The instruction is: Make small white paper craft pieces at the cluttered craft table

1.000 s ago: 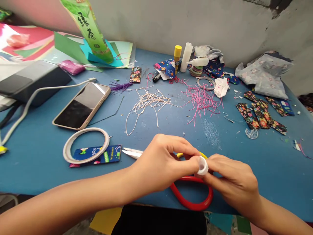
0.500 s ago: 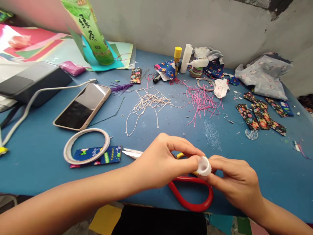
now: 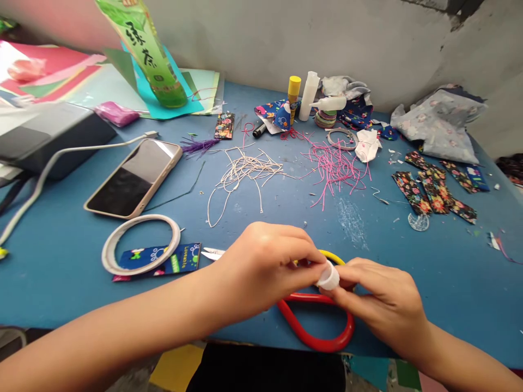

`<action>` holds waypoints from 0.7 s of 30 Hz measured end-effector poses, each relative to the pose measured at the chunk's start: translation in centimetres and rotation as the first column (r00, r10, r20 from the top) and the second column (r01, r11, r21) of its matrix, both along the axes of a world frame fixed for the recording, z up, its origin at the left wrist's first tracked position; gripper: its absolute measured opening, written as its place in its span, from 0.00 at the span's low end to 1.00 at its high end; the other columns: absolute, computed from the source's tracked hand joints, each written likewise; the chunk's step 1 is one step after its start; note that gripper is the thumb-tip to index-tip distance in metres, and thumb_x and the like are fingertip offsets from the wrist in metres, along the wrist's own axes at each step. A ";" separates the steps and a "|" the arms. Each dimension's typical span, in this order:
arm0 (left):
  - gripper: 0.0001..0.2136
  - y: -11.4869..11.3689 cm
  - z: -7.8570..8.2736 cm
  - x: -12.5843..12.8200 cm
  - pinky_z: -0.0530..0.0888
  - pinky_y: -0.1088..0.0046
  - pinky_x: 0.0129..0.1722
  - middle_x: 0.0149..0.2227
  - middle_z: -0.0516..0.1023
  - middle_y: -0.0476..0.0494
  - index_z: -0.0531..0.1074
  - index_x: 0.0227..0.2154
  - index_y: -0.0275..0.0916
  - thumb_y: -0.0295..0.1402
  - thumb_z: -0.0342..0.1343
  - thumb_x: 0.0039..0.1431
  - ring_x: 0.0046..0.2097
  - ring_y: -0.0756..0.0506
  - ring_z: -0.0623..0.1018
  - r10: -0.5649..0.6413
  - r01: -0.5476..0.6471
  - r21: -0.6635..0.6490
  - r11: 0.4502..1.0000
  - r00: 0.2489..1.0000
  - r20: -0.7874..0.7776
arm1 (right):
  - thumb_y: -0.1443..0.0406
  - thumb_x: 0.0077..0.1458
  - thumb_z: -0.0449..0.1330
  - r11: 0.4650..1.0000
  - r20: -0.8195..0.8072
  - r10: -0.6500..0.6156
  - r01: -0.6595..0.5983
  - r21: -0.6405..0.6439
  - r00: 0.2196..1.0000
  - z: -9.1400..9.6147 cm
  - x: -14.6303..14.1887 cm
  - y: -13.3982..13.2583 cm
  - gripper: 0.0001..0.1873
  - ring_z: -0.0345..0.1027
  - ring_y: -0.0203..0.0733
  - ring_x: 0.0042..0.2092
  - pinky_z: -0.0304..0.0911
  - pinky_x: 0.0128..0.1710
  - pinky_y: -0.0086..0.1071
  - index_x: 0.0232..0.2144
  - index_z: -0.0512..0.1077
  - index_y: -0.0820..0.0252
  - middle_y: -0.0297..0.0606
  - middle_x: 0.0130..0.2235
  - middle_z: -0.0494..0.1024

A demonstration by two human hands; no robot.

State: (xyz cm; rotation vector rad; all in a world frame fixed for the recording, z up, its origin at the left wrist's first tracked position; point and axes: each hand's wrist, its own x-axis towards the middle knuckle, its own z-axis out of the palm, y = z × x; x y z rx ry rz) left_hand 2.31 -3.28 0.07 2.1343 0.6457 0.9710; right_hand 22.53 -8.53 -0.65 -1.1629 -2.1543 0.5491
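Observation:
Both my hands meet near the front edge of the blue table. My left hand and my right hand pinch a small white roll of tape between their fingertips, fingers closed on it. Beneath them lie scissors with a red handle loop and a yellow loop; the blades' tips stick out to the left of my left hand. Whether anything else is in my fingers I cannot tell.
A large white tape ring lies on a blue printed strip. A phone, cream cords, pink cords, floral fabric strips, a glue stick, a green bottle and grey cloth lie further back.
The small white roll has turned between my fingertips and sits slightly lower and to the left. My hands stay in nearly the same place.

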 end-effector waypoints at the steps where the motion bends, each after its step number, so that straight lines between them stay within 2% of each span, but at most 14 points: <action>1: 0.06 0.0 -0.1 -0.1 0.71 0.81 0.29 0.26 0.79 0.43 0.77 0.25 0.30 0.23 0.59 0.57 0.27 0.52 0.76 0.010 -0.009 0.057 0.998 1.000 -0.018 | 0.66 0.60 0.59 1.000 0.010 -0.002 0.002 0.009 1.000 -0.1 0.0 0.0 0.06 0.68 0.32 0.25 0.63 0.26 0.25 0.32 0.75 0.60 0.33 0.24 0.77; 4: 0.08 0.0 -0.3 -0.3 0.70 0.80 0.30 0.27 0.78 0.44 0.76 0.26 0.31 0.25 0.56 0.60 0.28 0.52 0.74 -0.001 0.014 0.151 0.988 0.997 -0.083 | 0.66 0.60 0.58 0.999 0.025 0.010 -0.011 0.033 1.000 -0.4 0.1 0.0 0.06 0.68 0.32 0.24 0.63 0.26 0.25 0.33 0.75 0.60 0.32 0.24 0.77; 7: 0.09 0.4 -0.2 -0.5 0.69 0.80 0.31 0.29 0.76 0.44 0.75 0.30 0.33 0.28 0.53 0.63 0.30 0.52 0.73 -0.067 0.094 0.150 0.984 0.982 -0.177 | 0.67 0.60 0.58 0.998 0.028 0.027 -0.028 0.050 0.999 -0.5 0.1 0.1 0.06 0.69 0.33 0.25 0.63 0.26 0.26 0.33 0.75 0.61 0.33 0.24 0.76; 12: 0.08 1.1 -0.3 -0.6 0.67 0.80 0.31 0.30 0.75 0.46 0.74 0.32 0.33 0.28 0.52 0.64 0.30 0.52 0.72 -0.140 0.169 0.096 0.981 0.957 -0.254 | 0.67 0.60 0.58 0.998 0.021 0.044 -0.045 0.036 0.999 -0.5 0.0 0.2 0.07 0.69 0.33 0.25 0.63 0.26 0.26 0.31 0.74 0.61 0.33 0.25 0.78; 21: 0.05 1.1 0.7 -0.6 0.66 0.83 0.28 0.29 0.74 0.49 0.71 0.29 0.34 0.28 0.55 0.61 0.29 0.54 0.70 -0.182 0.172 -0.069 0.983 0.963 -0.200 | 0.63 0.63 0.55 0.999 -0.004 0.048 -0.048 0.018 0.999 0.0 0.1 0.0 0.09 0.71 0.33 0.27 0.65 0.28 0.25 0.35 0.74 0.59 0.34 0.27 0.79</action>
